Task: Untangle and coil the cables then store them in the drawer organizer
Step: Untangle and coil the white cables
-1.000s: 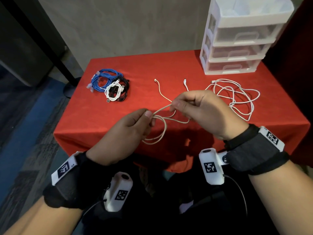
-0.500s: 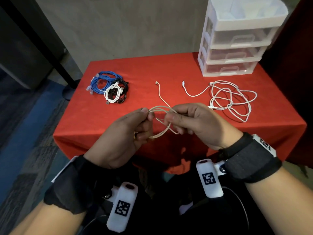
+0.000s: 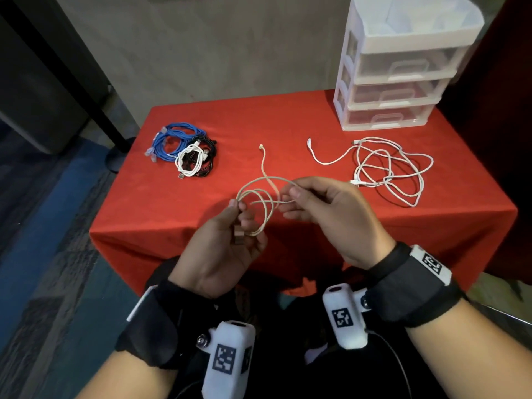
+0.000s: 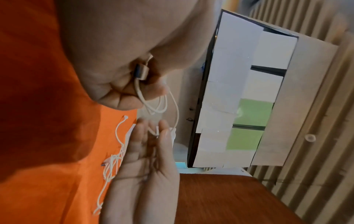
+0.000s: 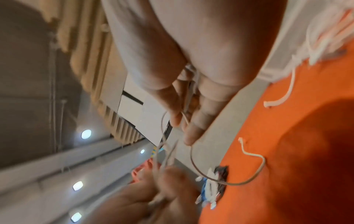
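Observation:
A thin beige cable hangs in loops between my hands above the near edge of the red table. My left hand pinches the gathered loops, with the cable's USB plug tucked in its fingers. My right hand pinches a strand of the same cable just to the right. The cable's free end lies on the cloth beyond the hands. A loose, tangled white cable lies at the right. The white drawer organizer stands at the back right, drawers closed.
Coiled blue, black and white cables lie bunched at the table's left rear. A dark pole with a round base stands on the floor left of the table. A grey wall runs behind.
The hands have drawn the beige cable into more loops in the left hand. The right hand has slid along the strand, and the free tail on the cloth has shortened.

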A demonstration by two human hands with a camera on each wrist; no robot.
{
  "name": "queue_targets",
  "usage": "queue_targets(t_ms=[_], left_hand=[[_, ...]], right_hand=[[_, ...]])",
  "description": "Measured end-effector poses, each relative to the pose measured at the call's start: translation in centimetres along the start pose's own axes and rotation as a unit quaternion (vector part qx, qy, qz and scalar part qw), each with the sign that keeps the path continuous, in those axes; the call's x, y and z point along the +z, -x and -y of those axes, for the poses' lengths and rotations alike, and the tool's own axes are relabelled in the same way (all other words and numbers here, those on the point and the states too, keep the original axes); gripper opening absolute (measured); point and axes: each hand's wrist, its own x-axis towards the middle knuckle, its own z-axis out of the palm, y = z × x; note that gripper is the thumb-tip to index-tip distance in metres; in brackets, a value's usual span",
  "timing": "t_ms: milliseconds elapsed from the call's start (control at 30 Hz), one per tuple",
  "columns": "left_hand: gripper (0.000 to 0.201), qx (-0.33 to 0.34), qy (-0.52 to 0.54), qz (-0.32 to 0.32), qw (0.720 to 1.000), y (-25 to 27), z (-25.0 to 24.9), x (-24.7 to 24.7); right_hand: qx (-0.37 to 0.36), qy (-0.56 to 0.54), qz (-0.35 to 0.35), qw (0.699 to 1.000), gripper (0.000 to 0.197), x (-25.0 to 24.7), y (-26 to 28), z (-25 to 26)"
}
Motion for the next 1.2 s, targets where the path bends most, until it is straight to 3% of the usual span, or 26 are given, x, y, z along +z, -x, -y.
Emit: queue_targets(t_ms=[100,200,300,400,500,567,600,700,900,1033,1200], left_hand=[[0.021,-0.002,-0.015,-0.040,0.999,-0.3,0.7,0.5],[0.028,0.019,-0.017,-0.045,0.999,-0.3,0.7,1.1],[0.029,0.044,-0.009,-0.040,0.998,-0.7,0.3,1.2],[0.029,0.095,-0.036,-0.073,0.992,-1.3,0.7,0.9],[0.033,0.217,-0.211,-0.111,0.947,-1.5,1.7,0.5],[0.032,0.265,-0.314,-0.085,0.908,-1.1,2.2,0.6],[0.031,0.273,-0.324,-0.061,0.904,-0.8,2.3,0.8],[0.033,0.234,-0.258,0.006,0.937,0.2,1.9,1.6],[0.016,0.088,-0.191,0.035,0.977,0.6,0.6,1.6],[0.024,0.016,-0.234,0.067,0.970,0.9,-0.8,1.7],[0.026,0.059,-0.313,0.065,0.946,1.2,-1.2,1.8]], right_hand=[[0.030,-0.115,0.022,0.993,0.016,1.5,0.8,0.0],[0.030,-0.149,0.029,0.988,0.017,1.7,1.3,-0.5],[0.062,-0.131,0.076,0.987,0.016,1.4,1.9,-0.9],[0.056,-0.030,0.110,0.992,0.019,1.2,2.2,-1.0],[0.046,0.031,0.080,0.995,0.024,1.2,2.1,-0.5],[0.059,0.019,0.056,0.997,0.023,1.4,1.9,-0.5],[0.066,0.016,0.031,0.997,0.025,1.6,1.7,-0.7],[0.070,0.003,-0.014,0.997,0.024,1.5,1.4,-1.4],[0.056,-0.069,0.067,0.994,0.006,0.3,1.5,-1.1],[0.042,-0.057,0.122,0.990,0.010,-0.5,1.6,-1.0],[0.027,0.050,0.178,0.982,0.006,-1.0,0.7,-0.6]])
